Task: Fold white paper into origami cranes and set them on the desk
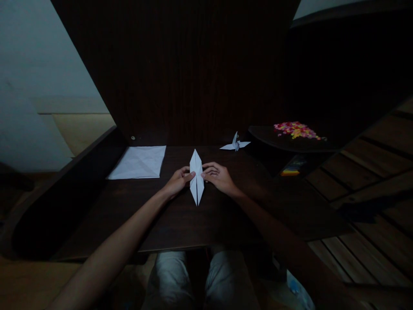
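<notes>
Between my two hands is a piece of folded white origami paper (196,163), a long diamond with pointed ends and a split running up its lower half. My left hand (179,180) pinches its left edge, thumb on top and fingers behind. On the opposite edge, my right hand (219,176) grips it the same way, with its fingers curled. The paper is held over the dark wooden desk (155,224). Beyond my right hand, a finished white paper crane (236,145) stands near the back panel. To the left lie stacked white paper sheets (138,161).
A raised corner shelf (274,140) at the right carries a cluster of small pink, red and yellow pieces (297,130). Under it sits a colourful item (292,168). A dark side panel (64,189) borders the desk's left, and a tall back panel (193,77) rises behind.
</notes>
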{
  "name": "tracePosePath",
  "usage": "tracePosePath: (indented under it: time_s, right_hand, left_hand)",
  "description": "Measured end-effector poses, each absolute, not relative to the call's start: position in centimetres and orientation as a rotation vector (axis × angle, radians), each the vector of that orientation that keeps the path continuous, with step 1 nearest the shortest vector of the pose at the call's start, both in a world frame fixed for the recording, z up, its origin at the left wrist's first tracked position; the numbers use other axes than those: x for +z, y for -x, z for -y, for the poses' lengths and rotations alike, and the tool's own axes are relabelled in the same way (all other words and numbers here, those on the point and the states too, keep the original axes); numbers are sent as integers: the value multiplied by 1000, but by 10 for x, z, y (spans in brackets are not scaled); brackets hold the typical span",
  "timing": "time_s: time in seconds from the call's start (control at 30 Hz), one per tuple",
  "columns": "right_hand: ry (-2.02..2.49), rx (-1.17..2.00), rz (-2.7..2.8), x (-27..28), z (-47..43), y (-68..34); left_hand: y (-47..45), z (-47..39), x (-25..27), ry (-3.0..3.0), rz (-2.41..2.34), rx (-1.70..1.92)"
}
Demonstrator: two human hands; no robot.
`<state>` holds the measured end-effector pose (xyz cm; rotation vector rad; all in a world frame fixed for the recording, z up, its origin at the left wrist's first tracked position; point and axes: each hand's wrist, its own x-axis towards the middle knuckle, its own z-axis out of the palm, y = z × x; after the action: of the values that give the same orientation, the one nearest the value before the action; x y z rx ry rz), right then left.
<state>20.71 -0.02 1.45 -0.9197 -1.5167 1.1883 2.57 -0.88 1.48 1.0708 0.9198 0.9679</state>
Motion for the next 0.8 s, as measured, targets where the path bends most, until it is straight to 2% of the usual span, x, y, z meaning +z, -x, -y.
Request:
tracePosePath:
  time_s: [0.37, 0.8]
  right_hand:
    - [916, 1364, 1390, 12, -3, -206]
    - [926, 1311, 1338, 8, -8, -210]
  left_hand:
    - [-27, 8, 16, -1224, -830, 1011]
    - [-28, 10, 20, -1422, -983, 1081]
